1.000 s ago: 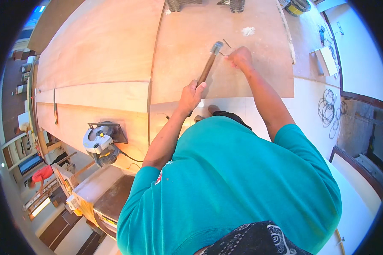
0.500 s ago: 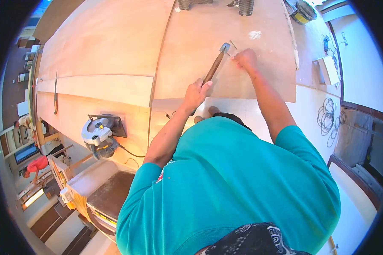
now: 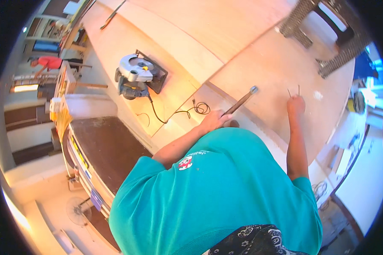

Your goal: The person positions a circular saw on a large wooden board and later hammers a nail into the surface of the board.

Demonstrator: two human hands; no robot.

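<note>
My left hand (image 3: 215, 121) is closed around the wooden handle of a hammer (image 3: 241, 103). Its metal head points away from me, over the edge of a light plywood sheet (image 3: 281, 70). To the right, my right hand (image 3: 296, 104) is closed, with two thin nails (image 3: 298, 90) poking up from its fingers. That hand is over the same sheet, apart from the hammer. A white smudge (image 3: 318, 95) marks the wood just right of it.
A grey circular saw (image 3: 135, 73) rests on the left board, its cord coiling toward me. Beyond lies a handsaw (image 3: 113, 15). A dark woven-pattern stool (image 3: 337, 27) stands far right. Left are a brown-topped table (image 3: 104, 146) and a person in red (image 3: 50, 62).
The view has swung, bringing the circular saw nearer the middle and more of the stool into sight. The hammer head and my right hand, close together before, are now farther apart.
</note>
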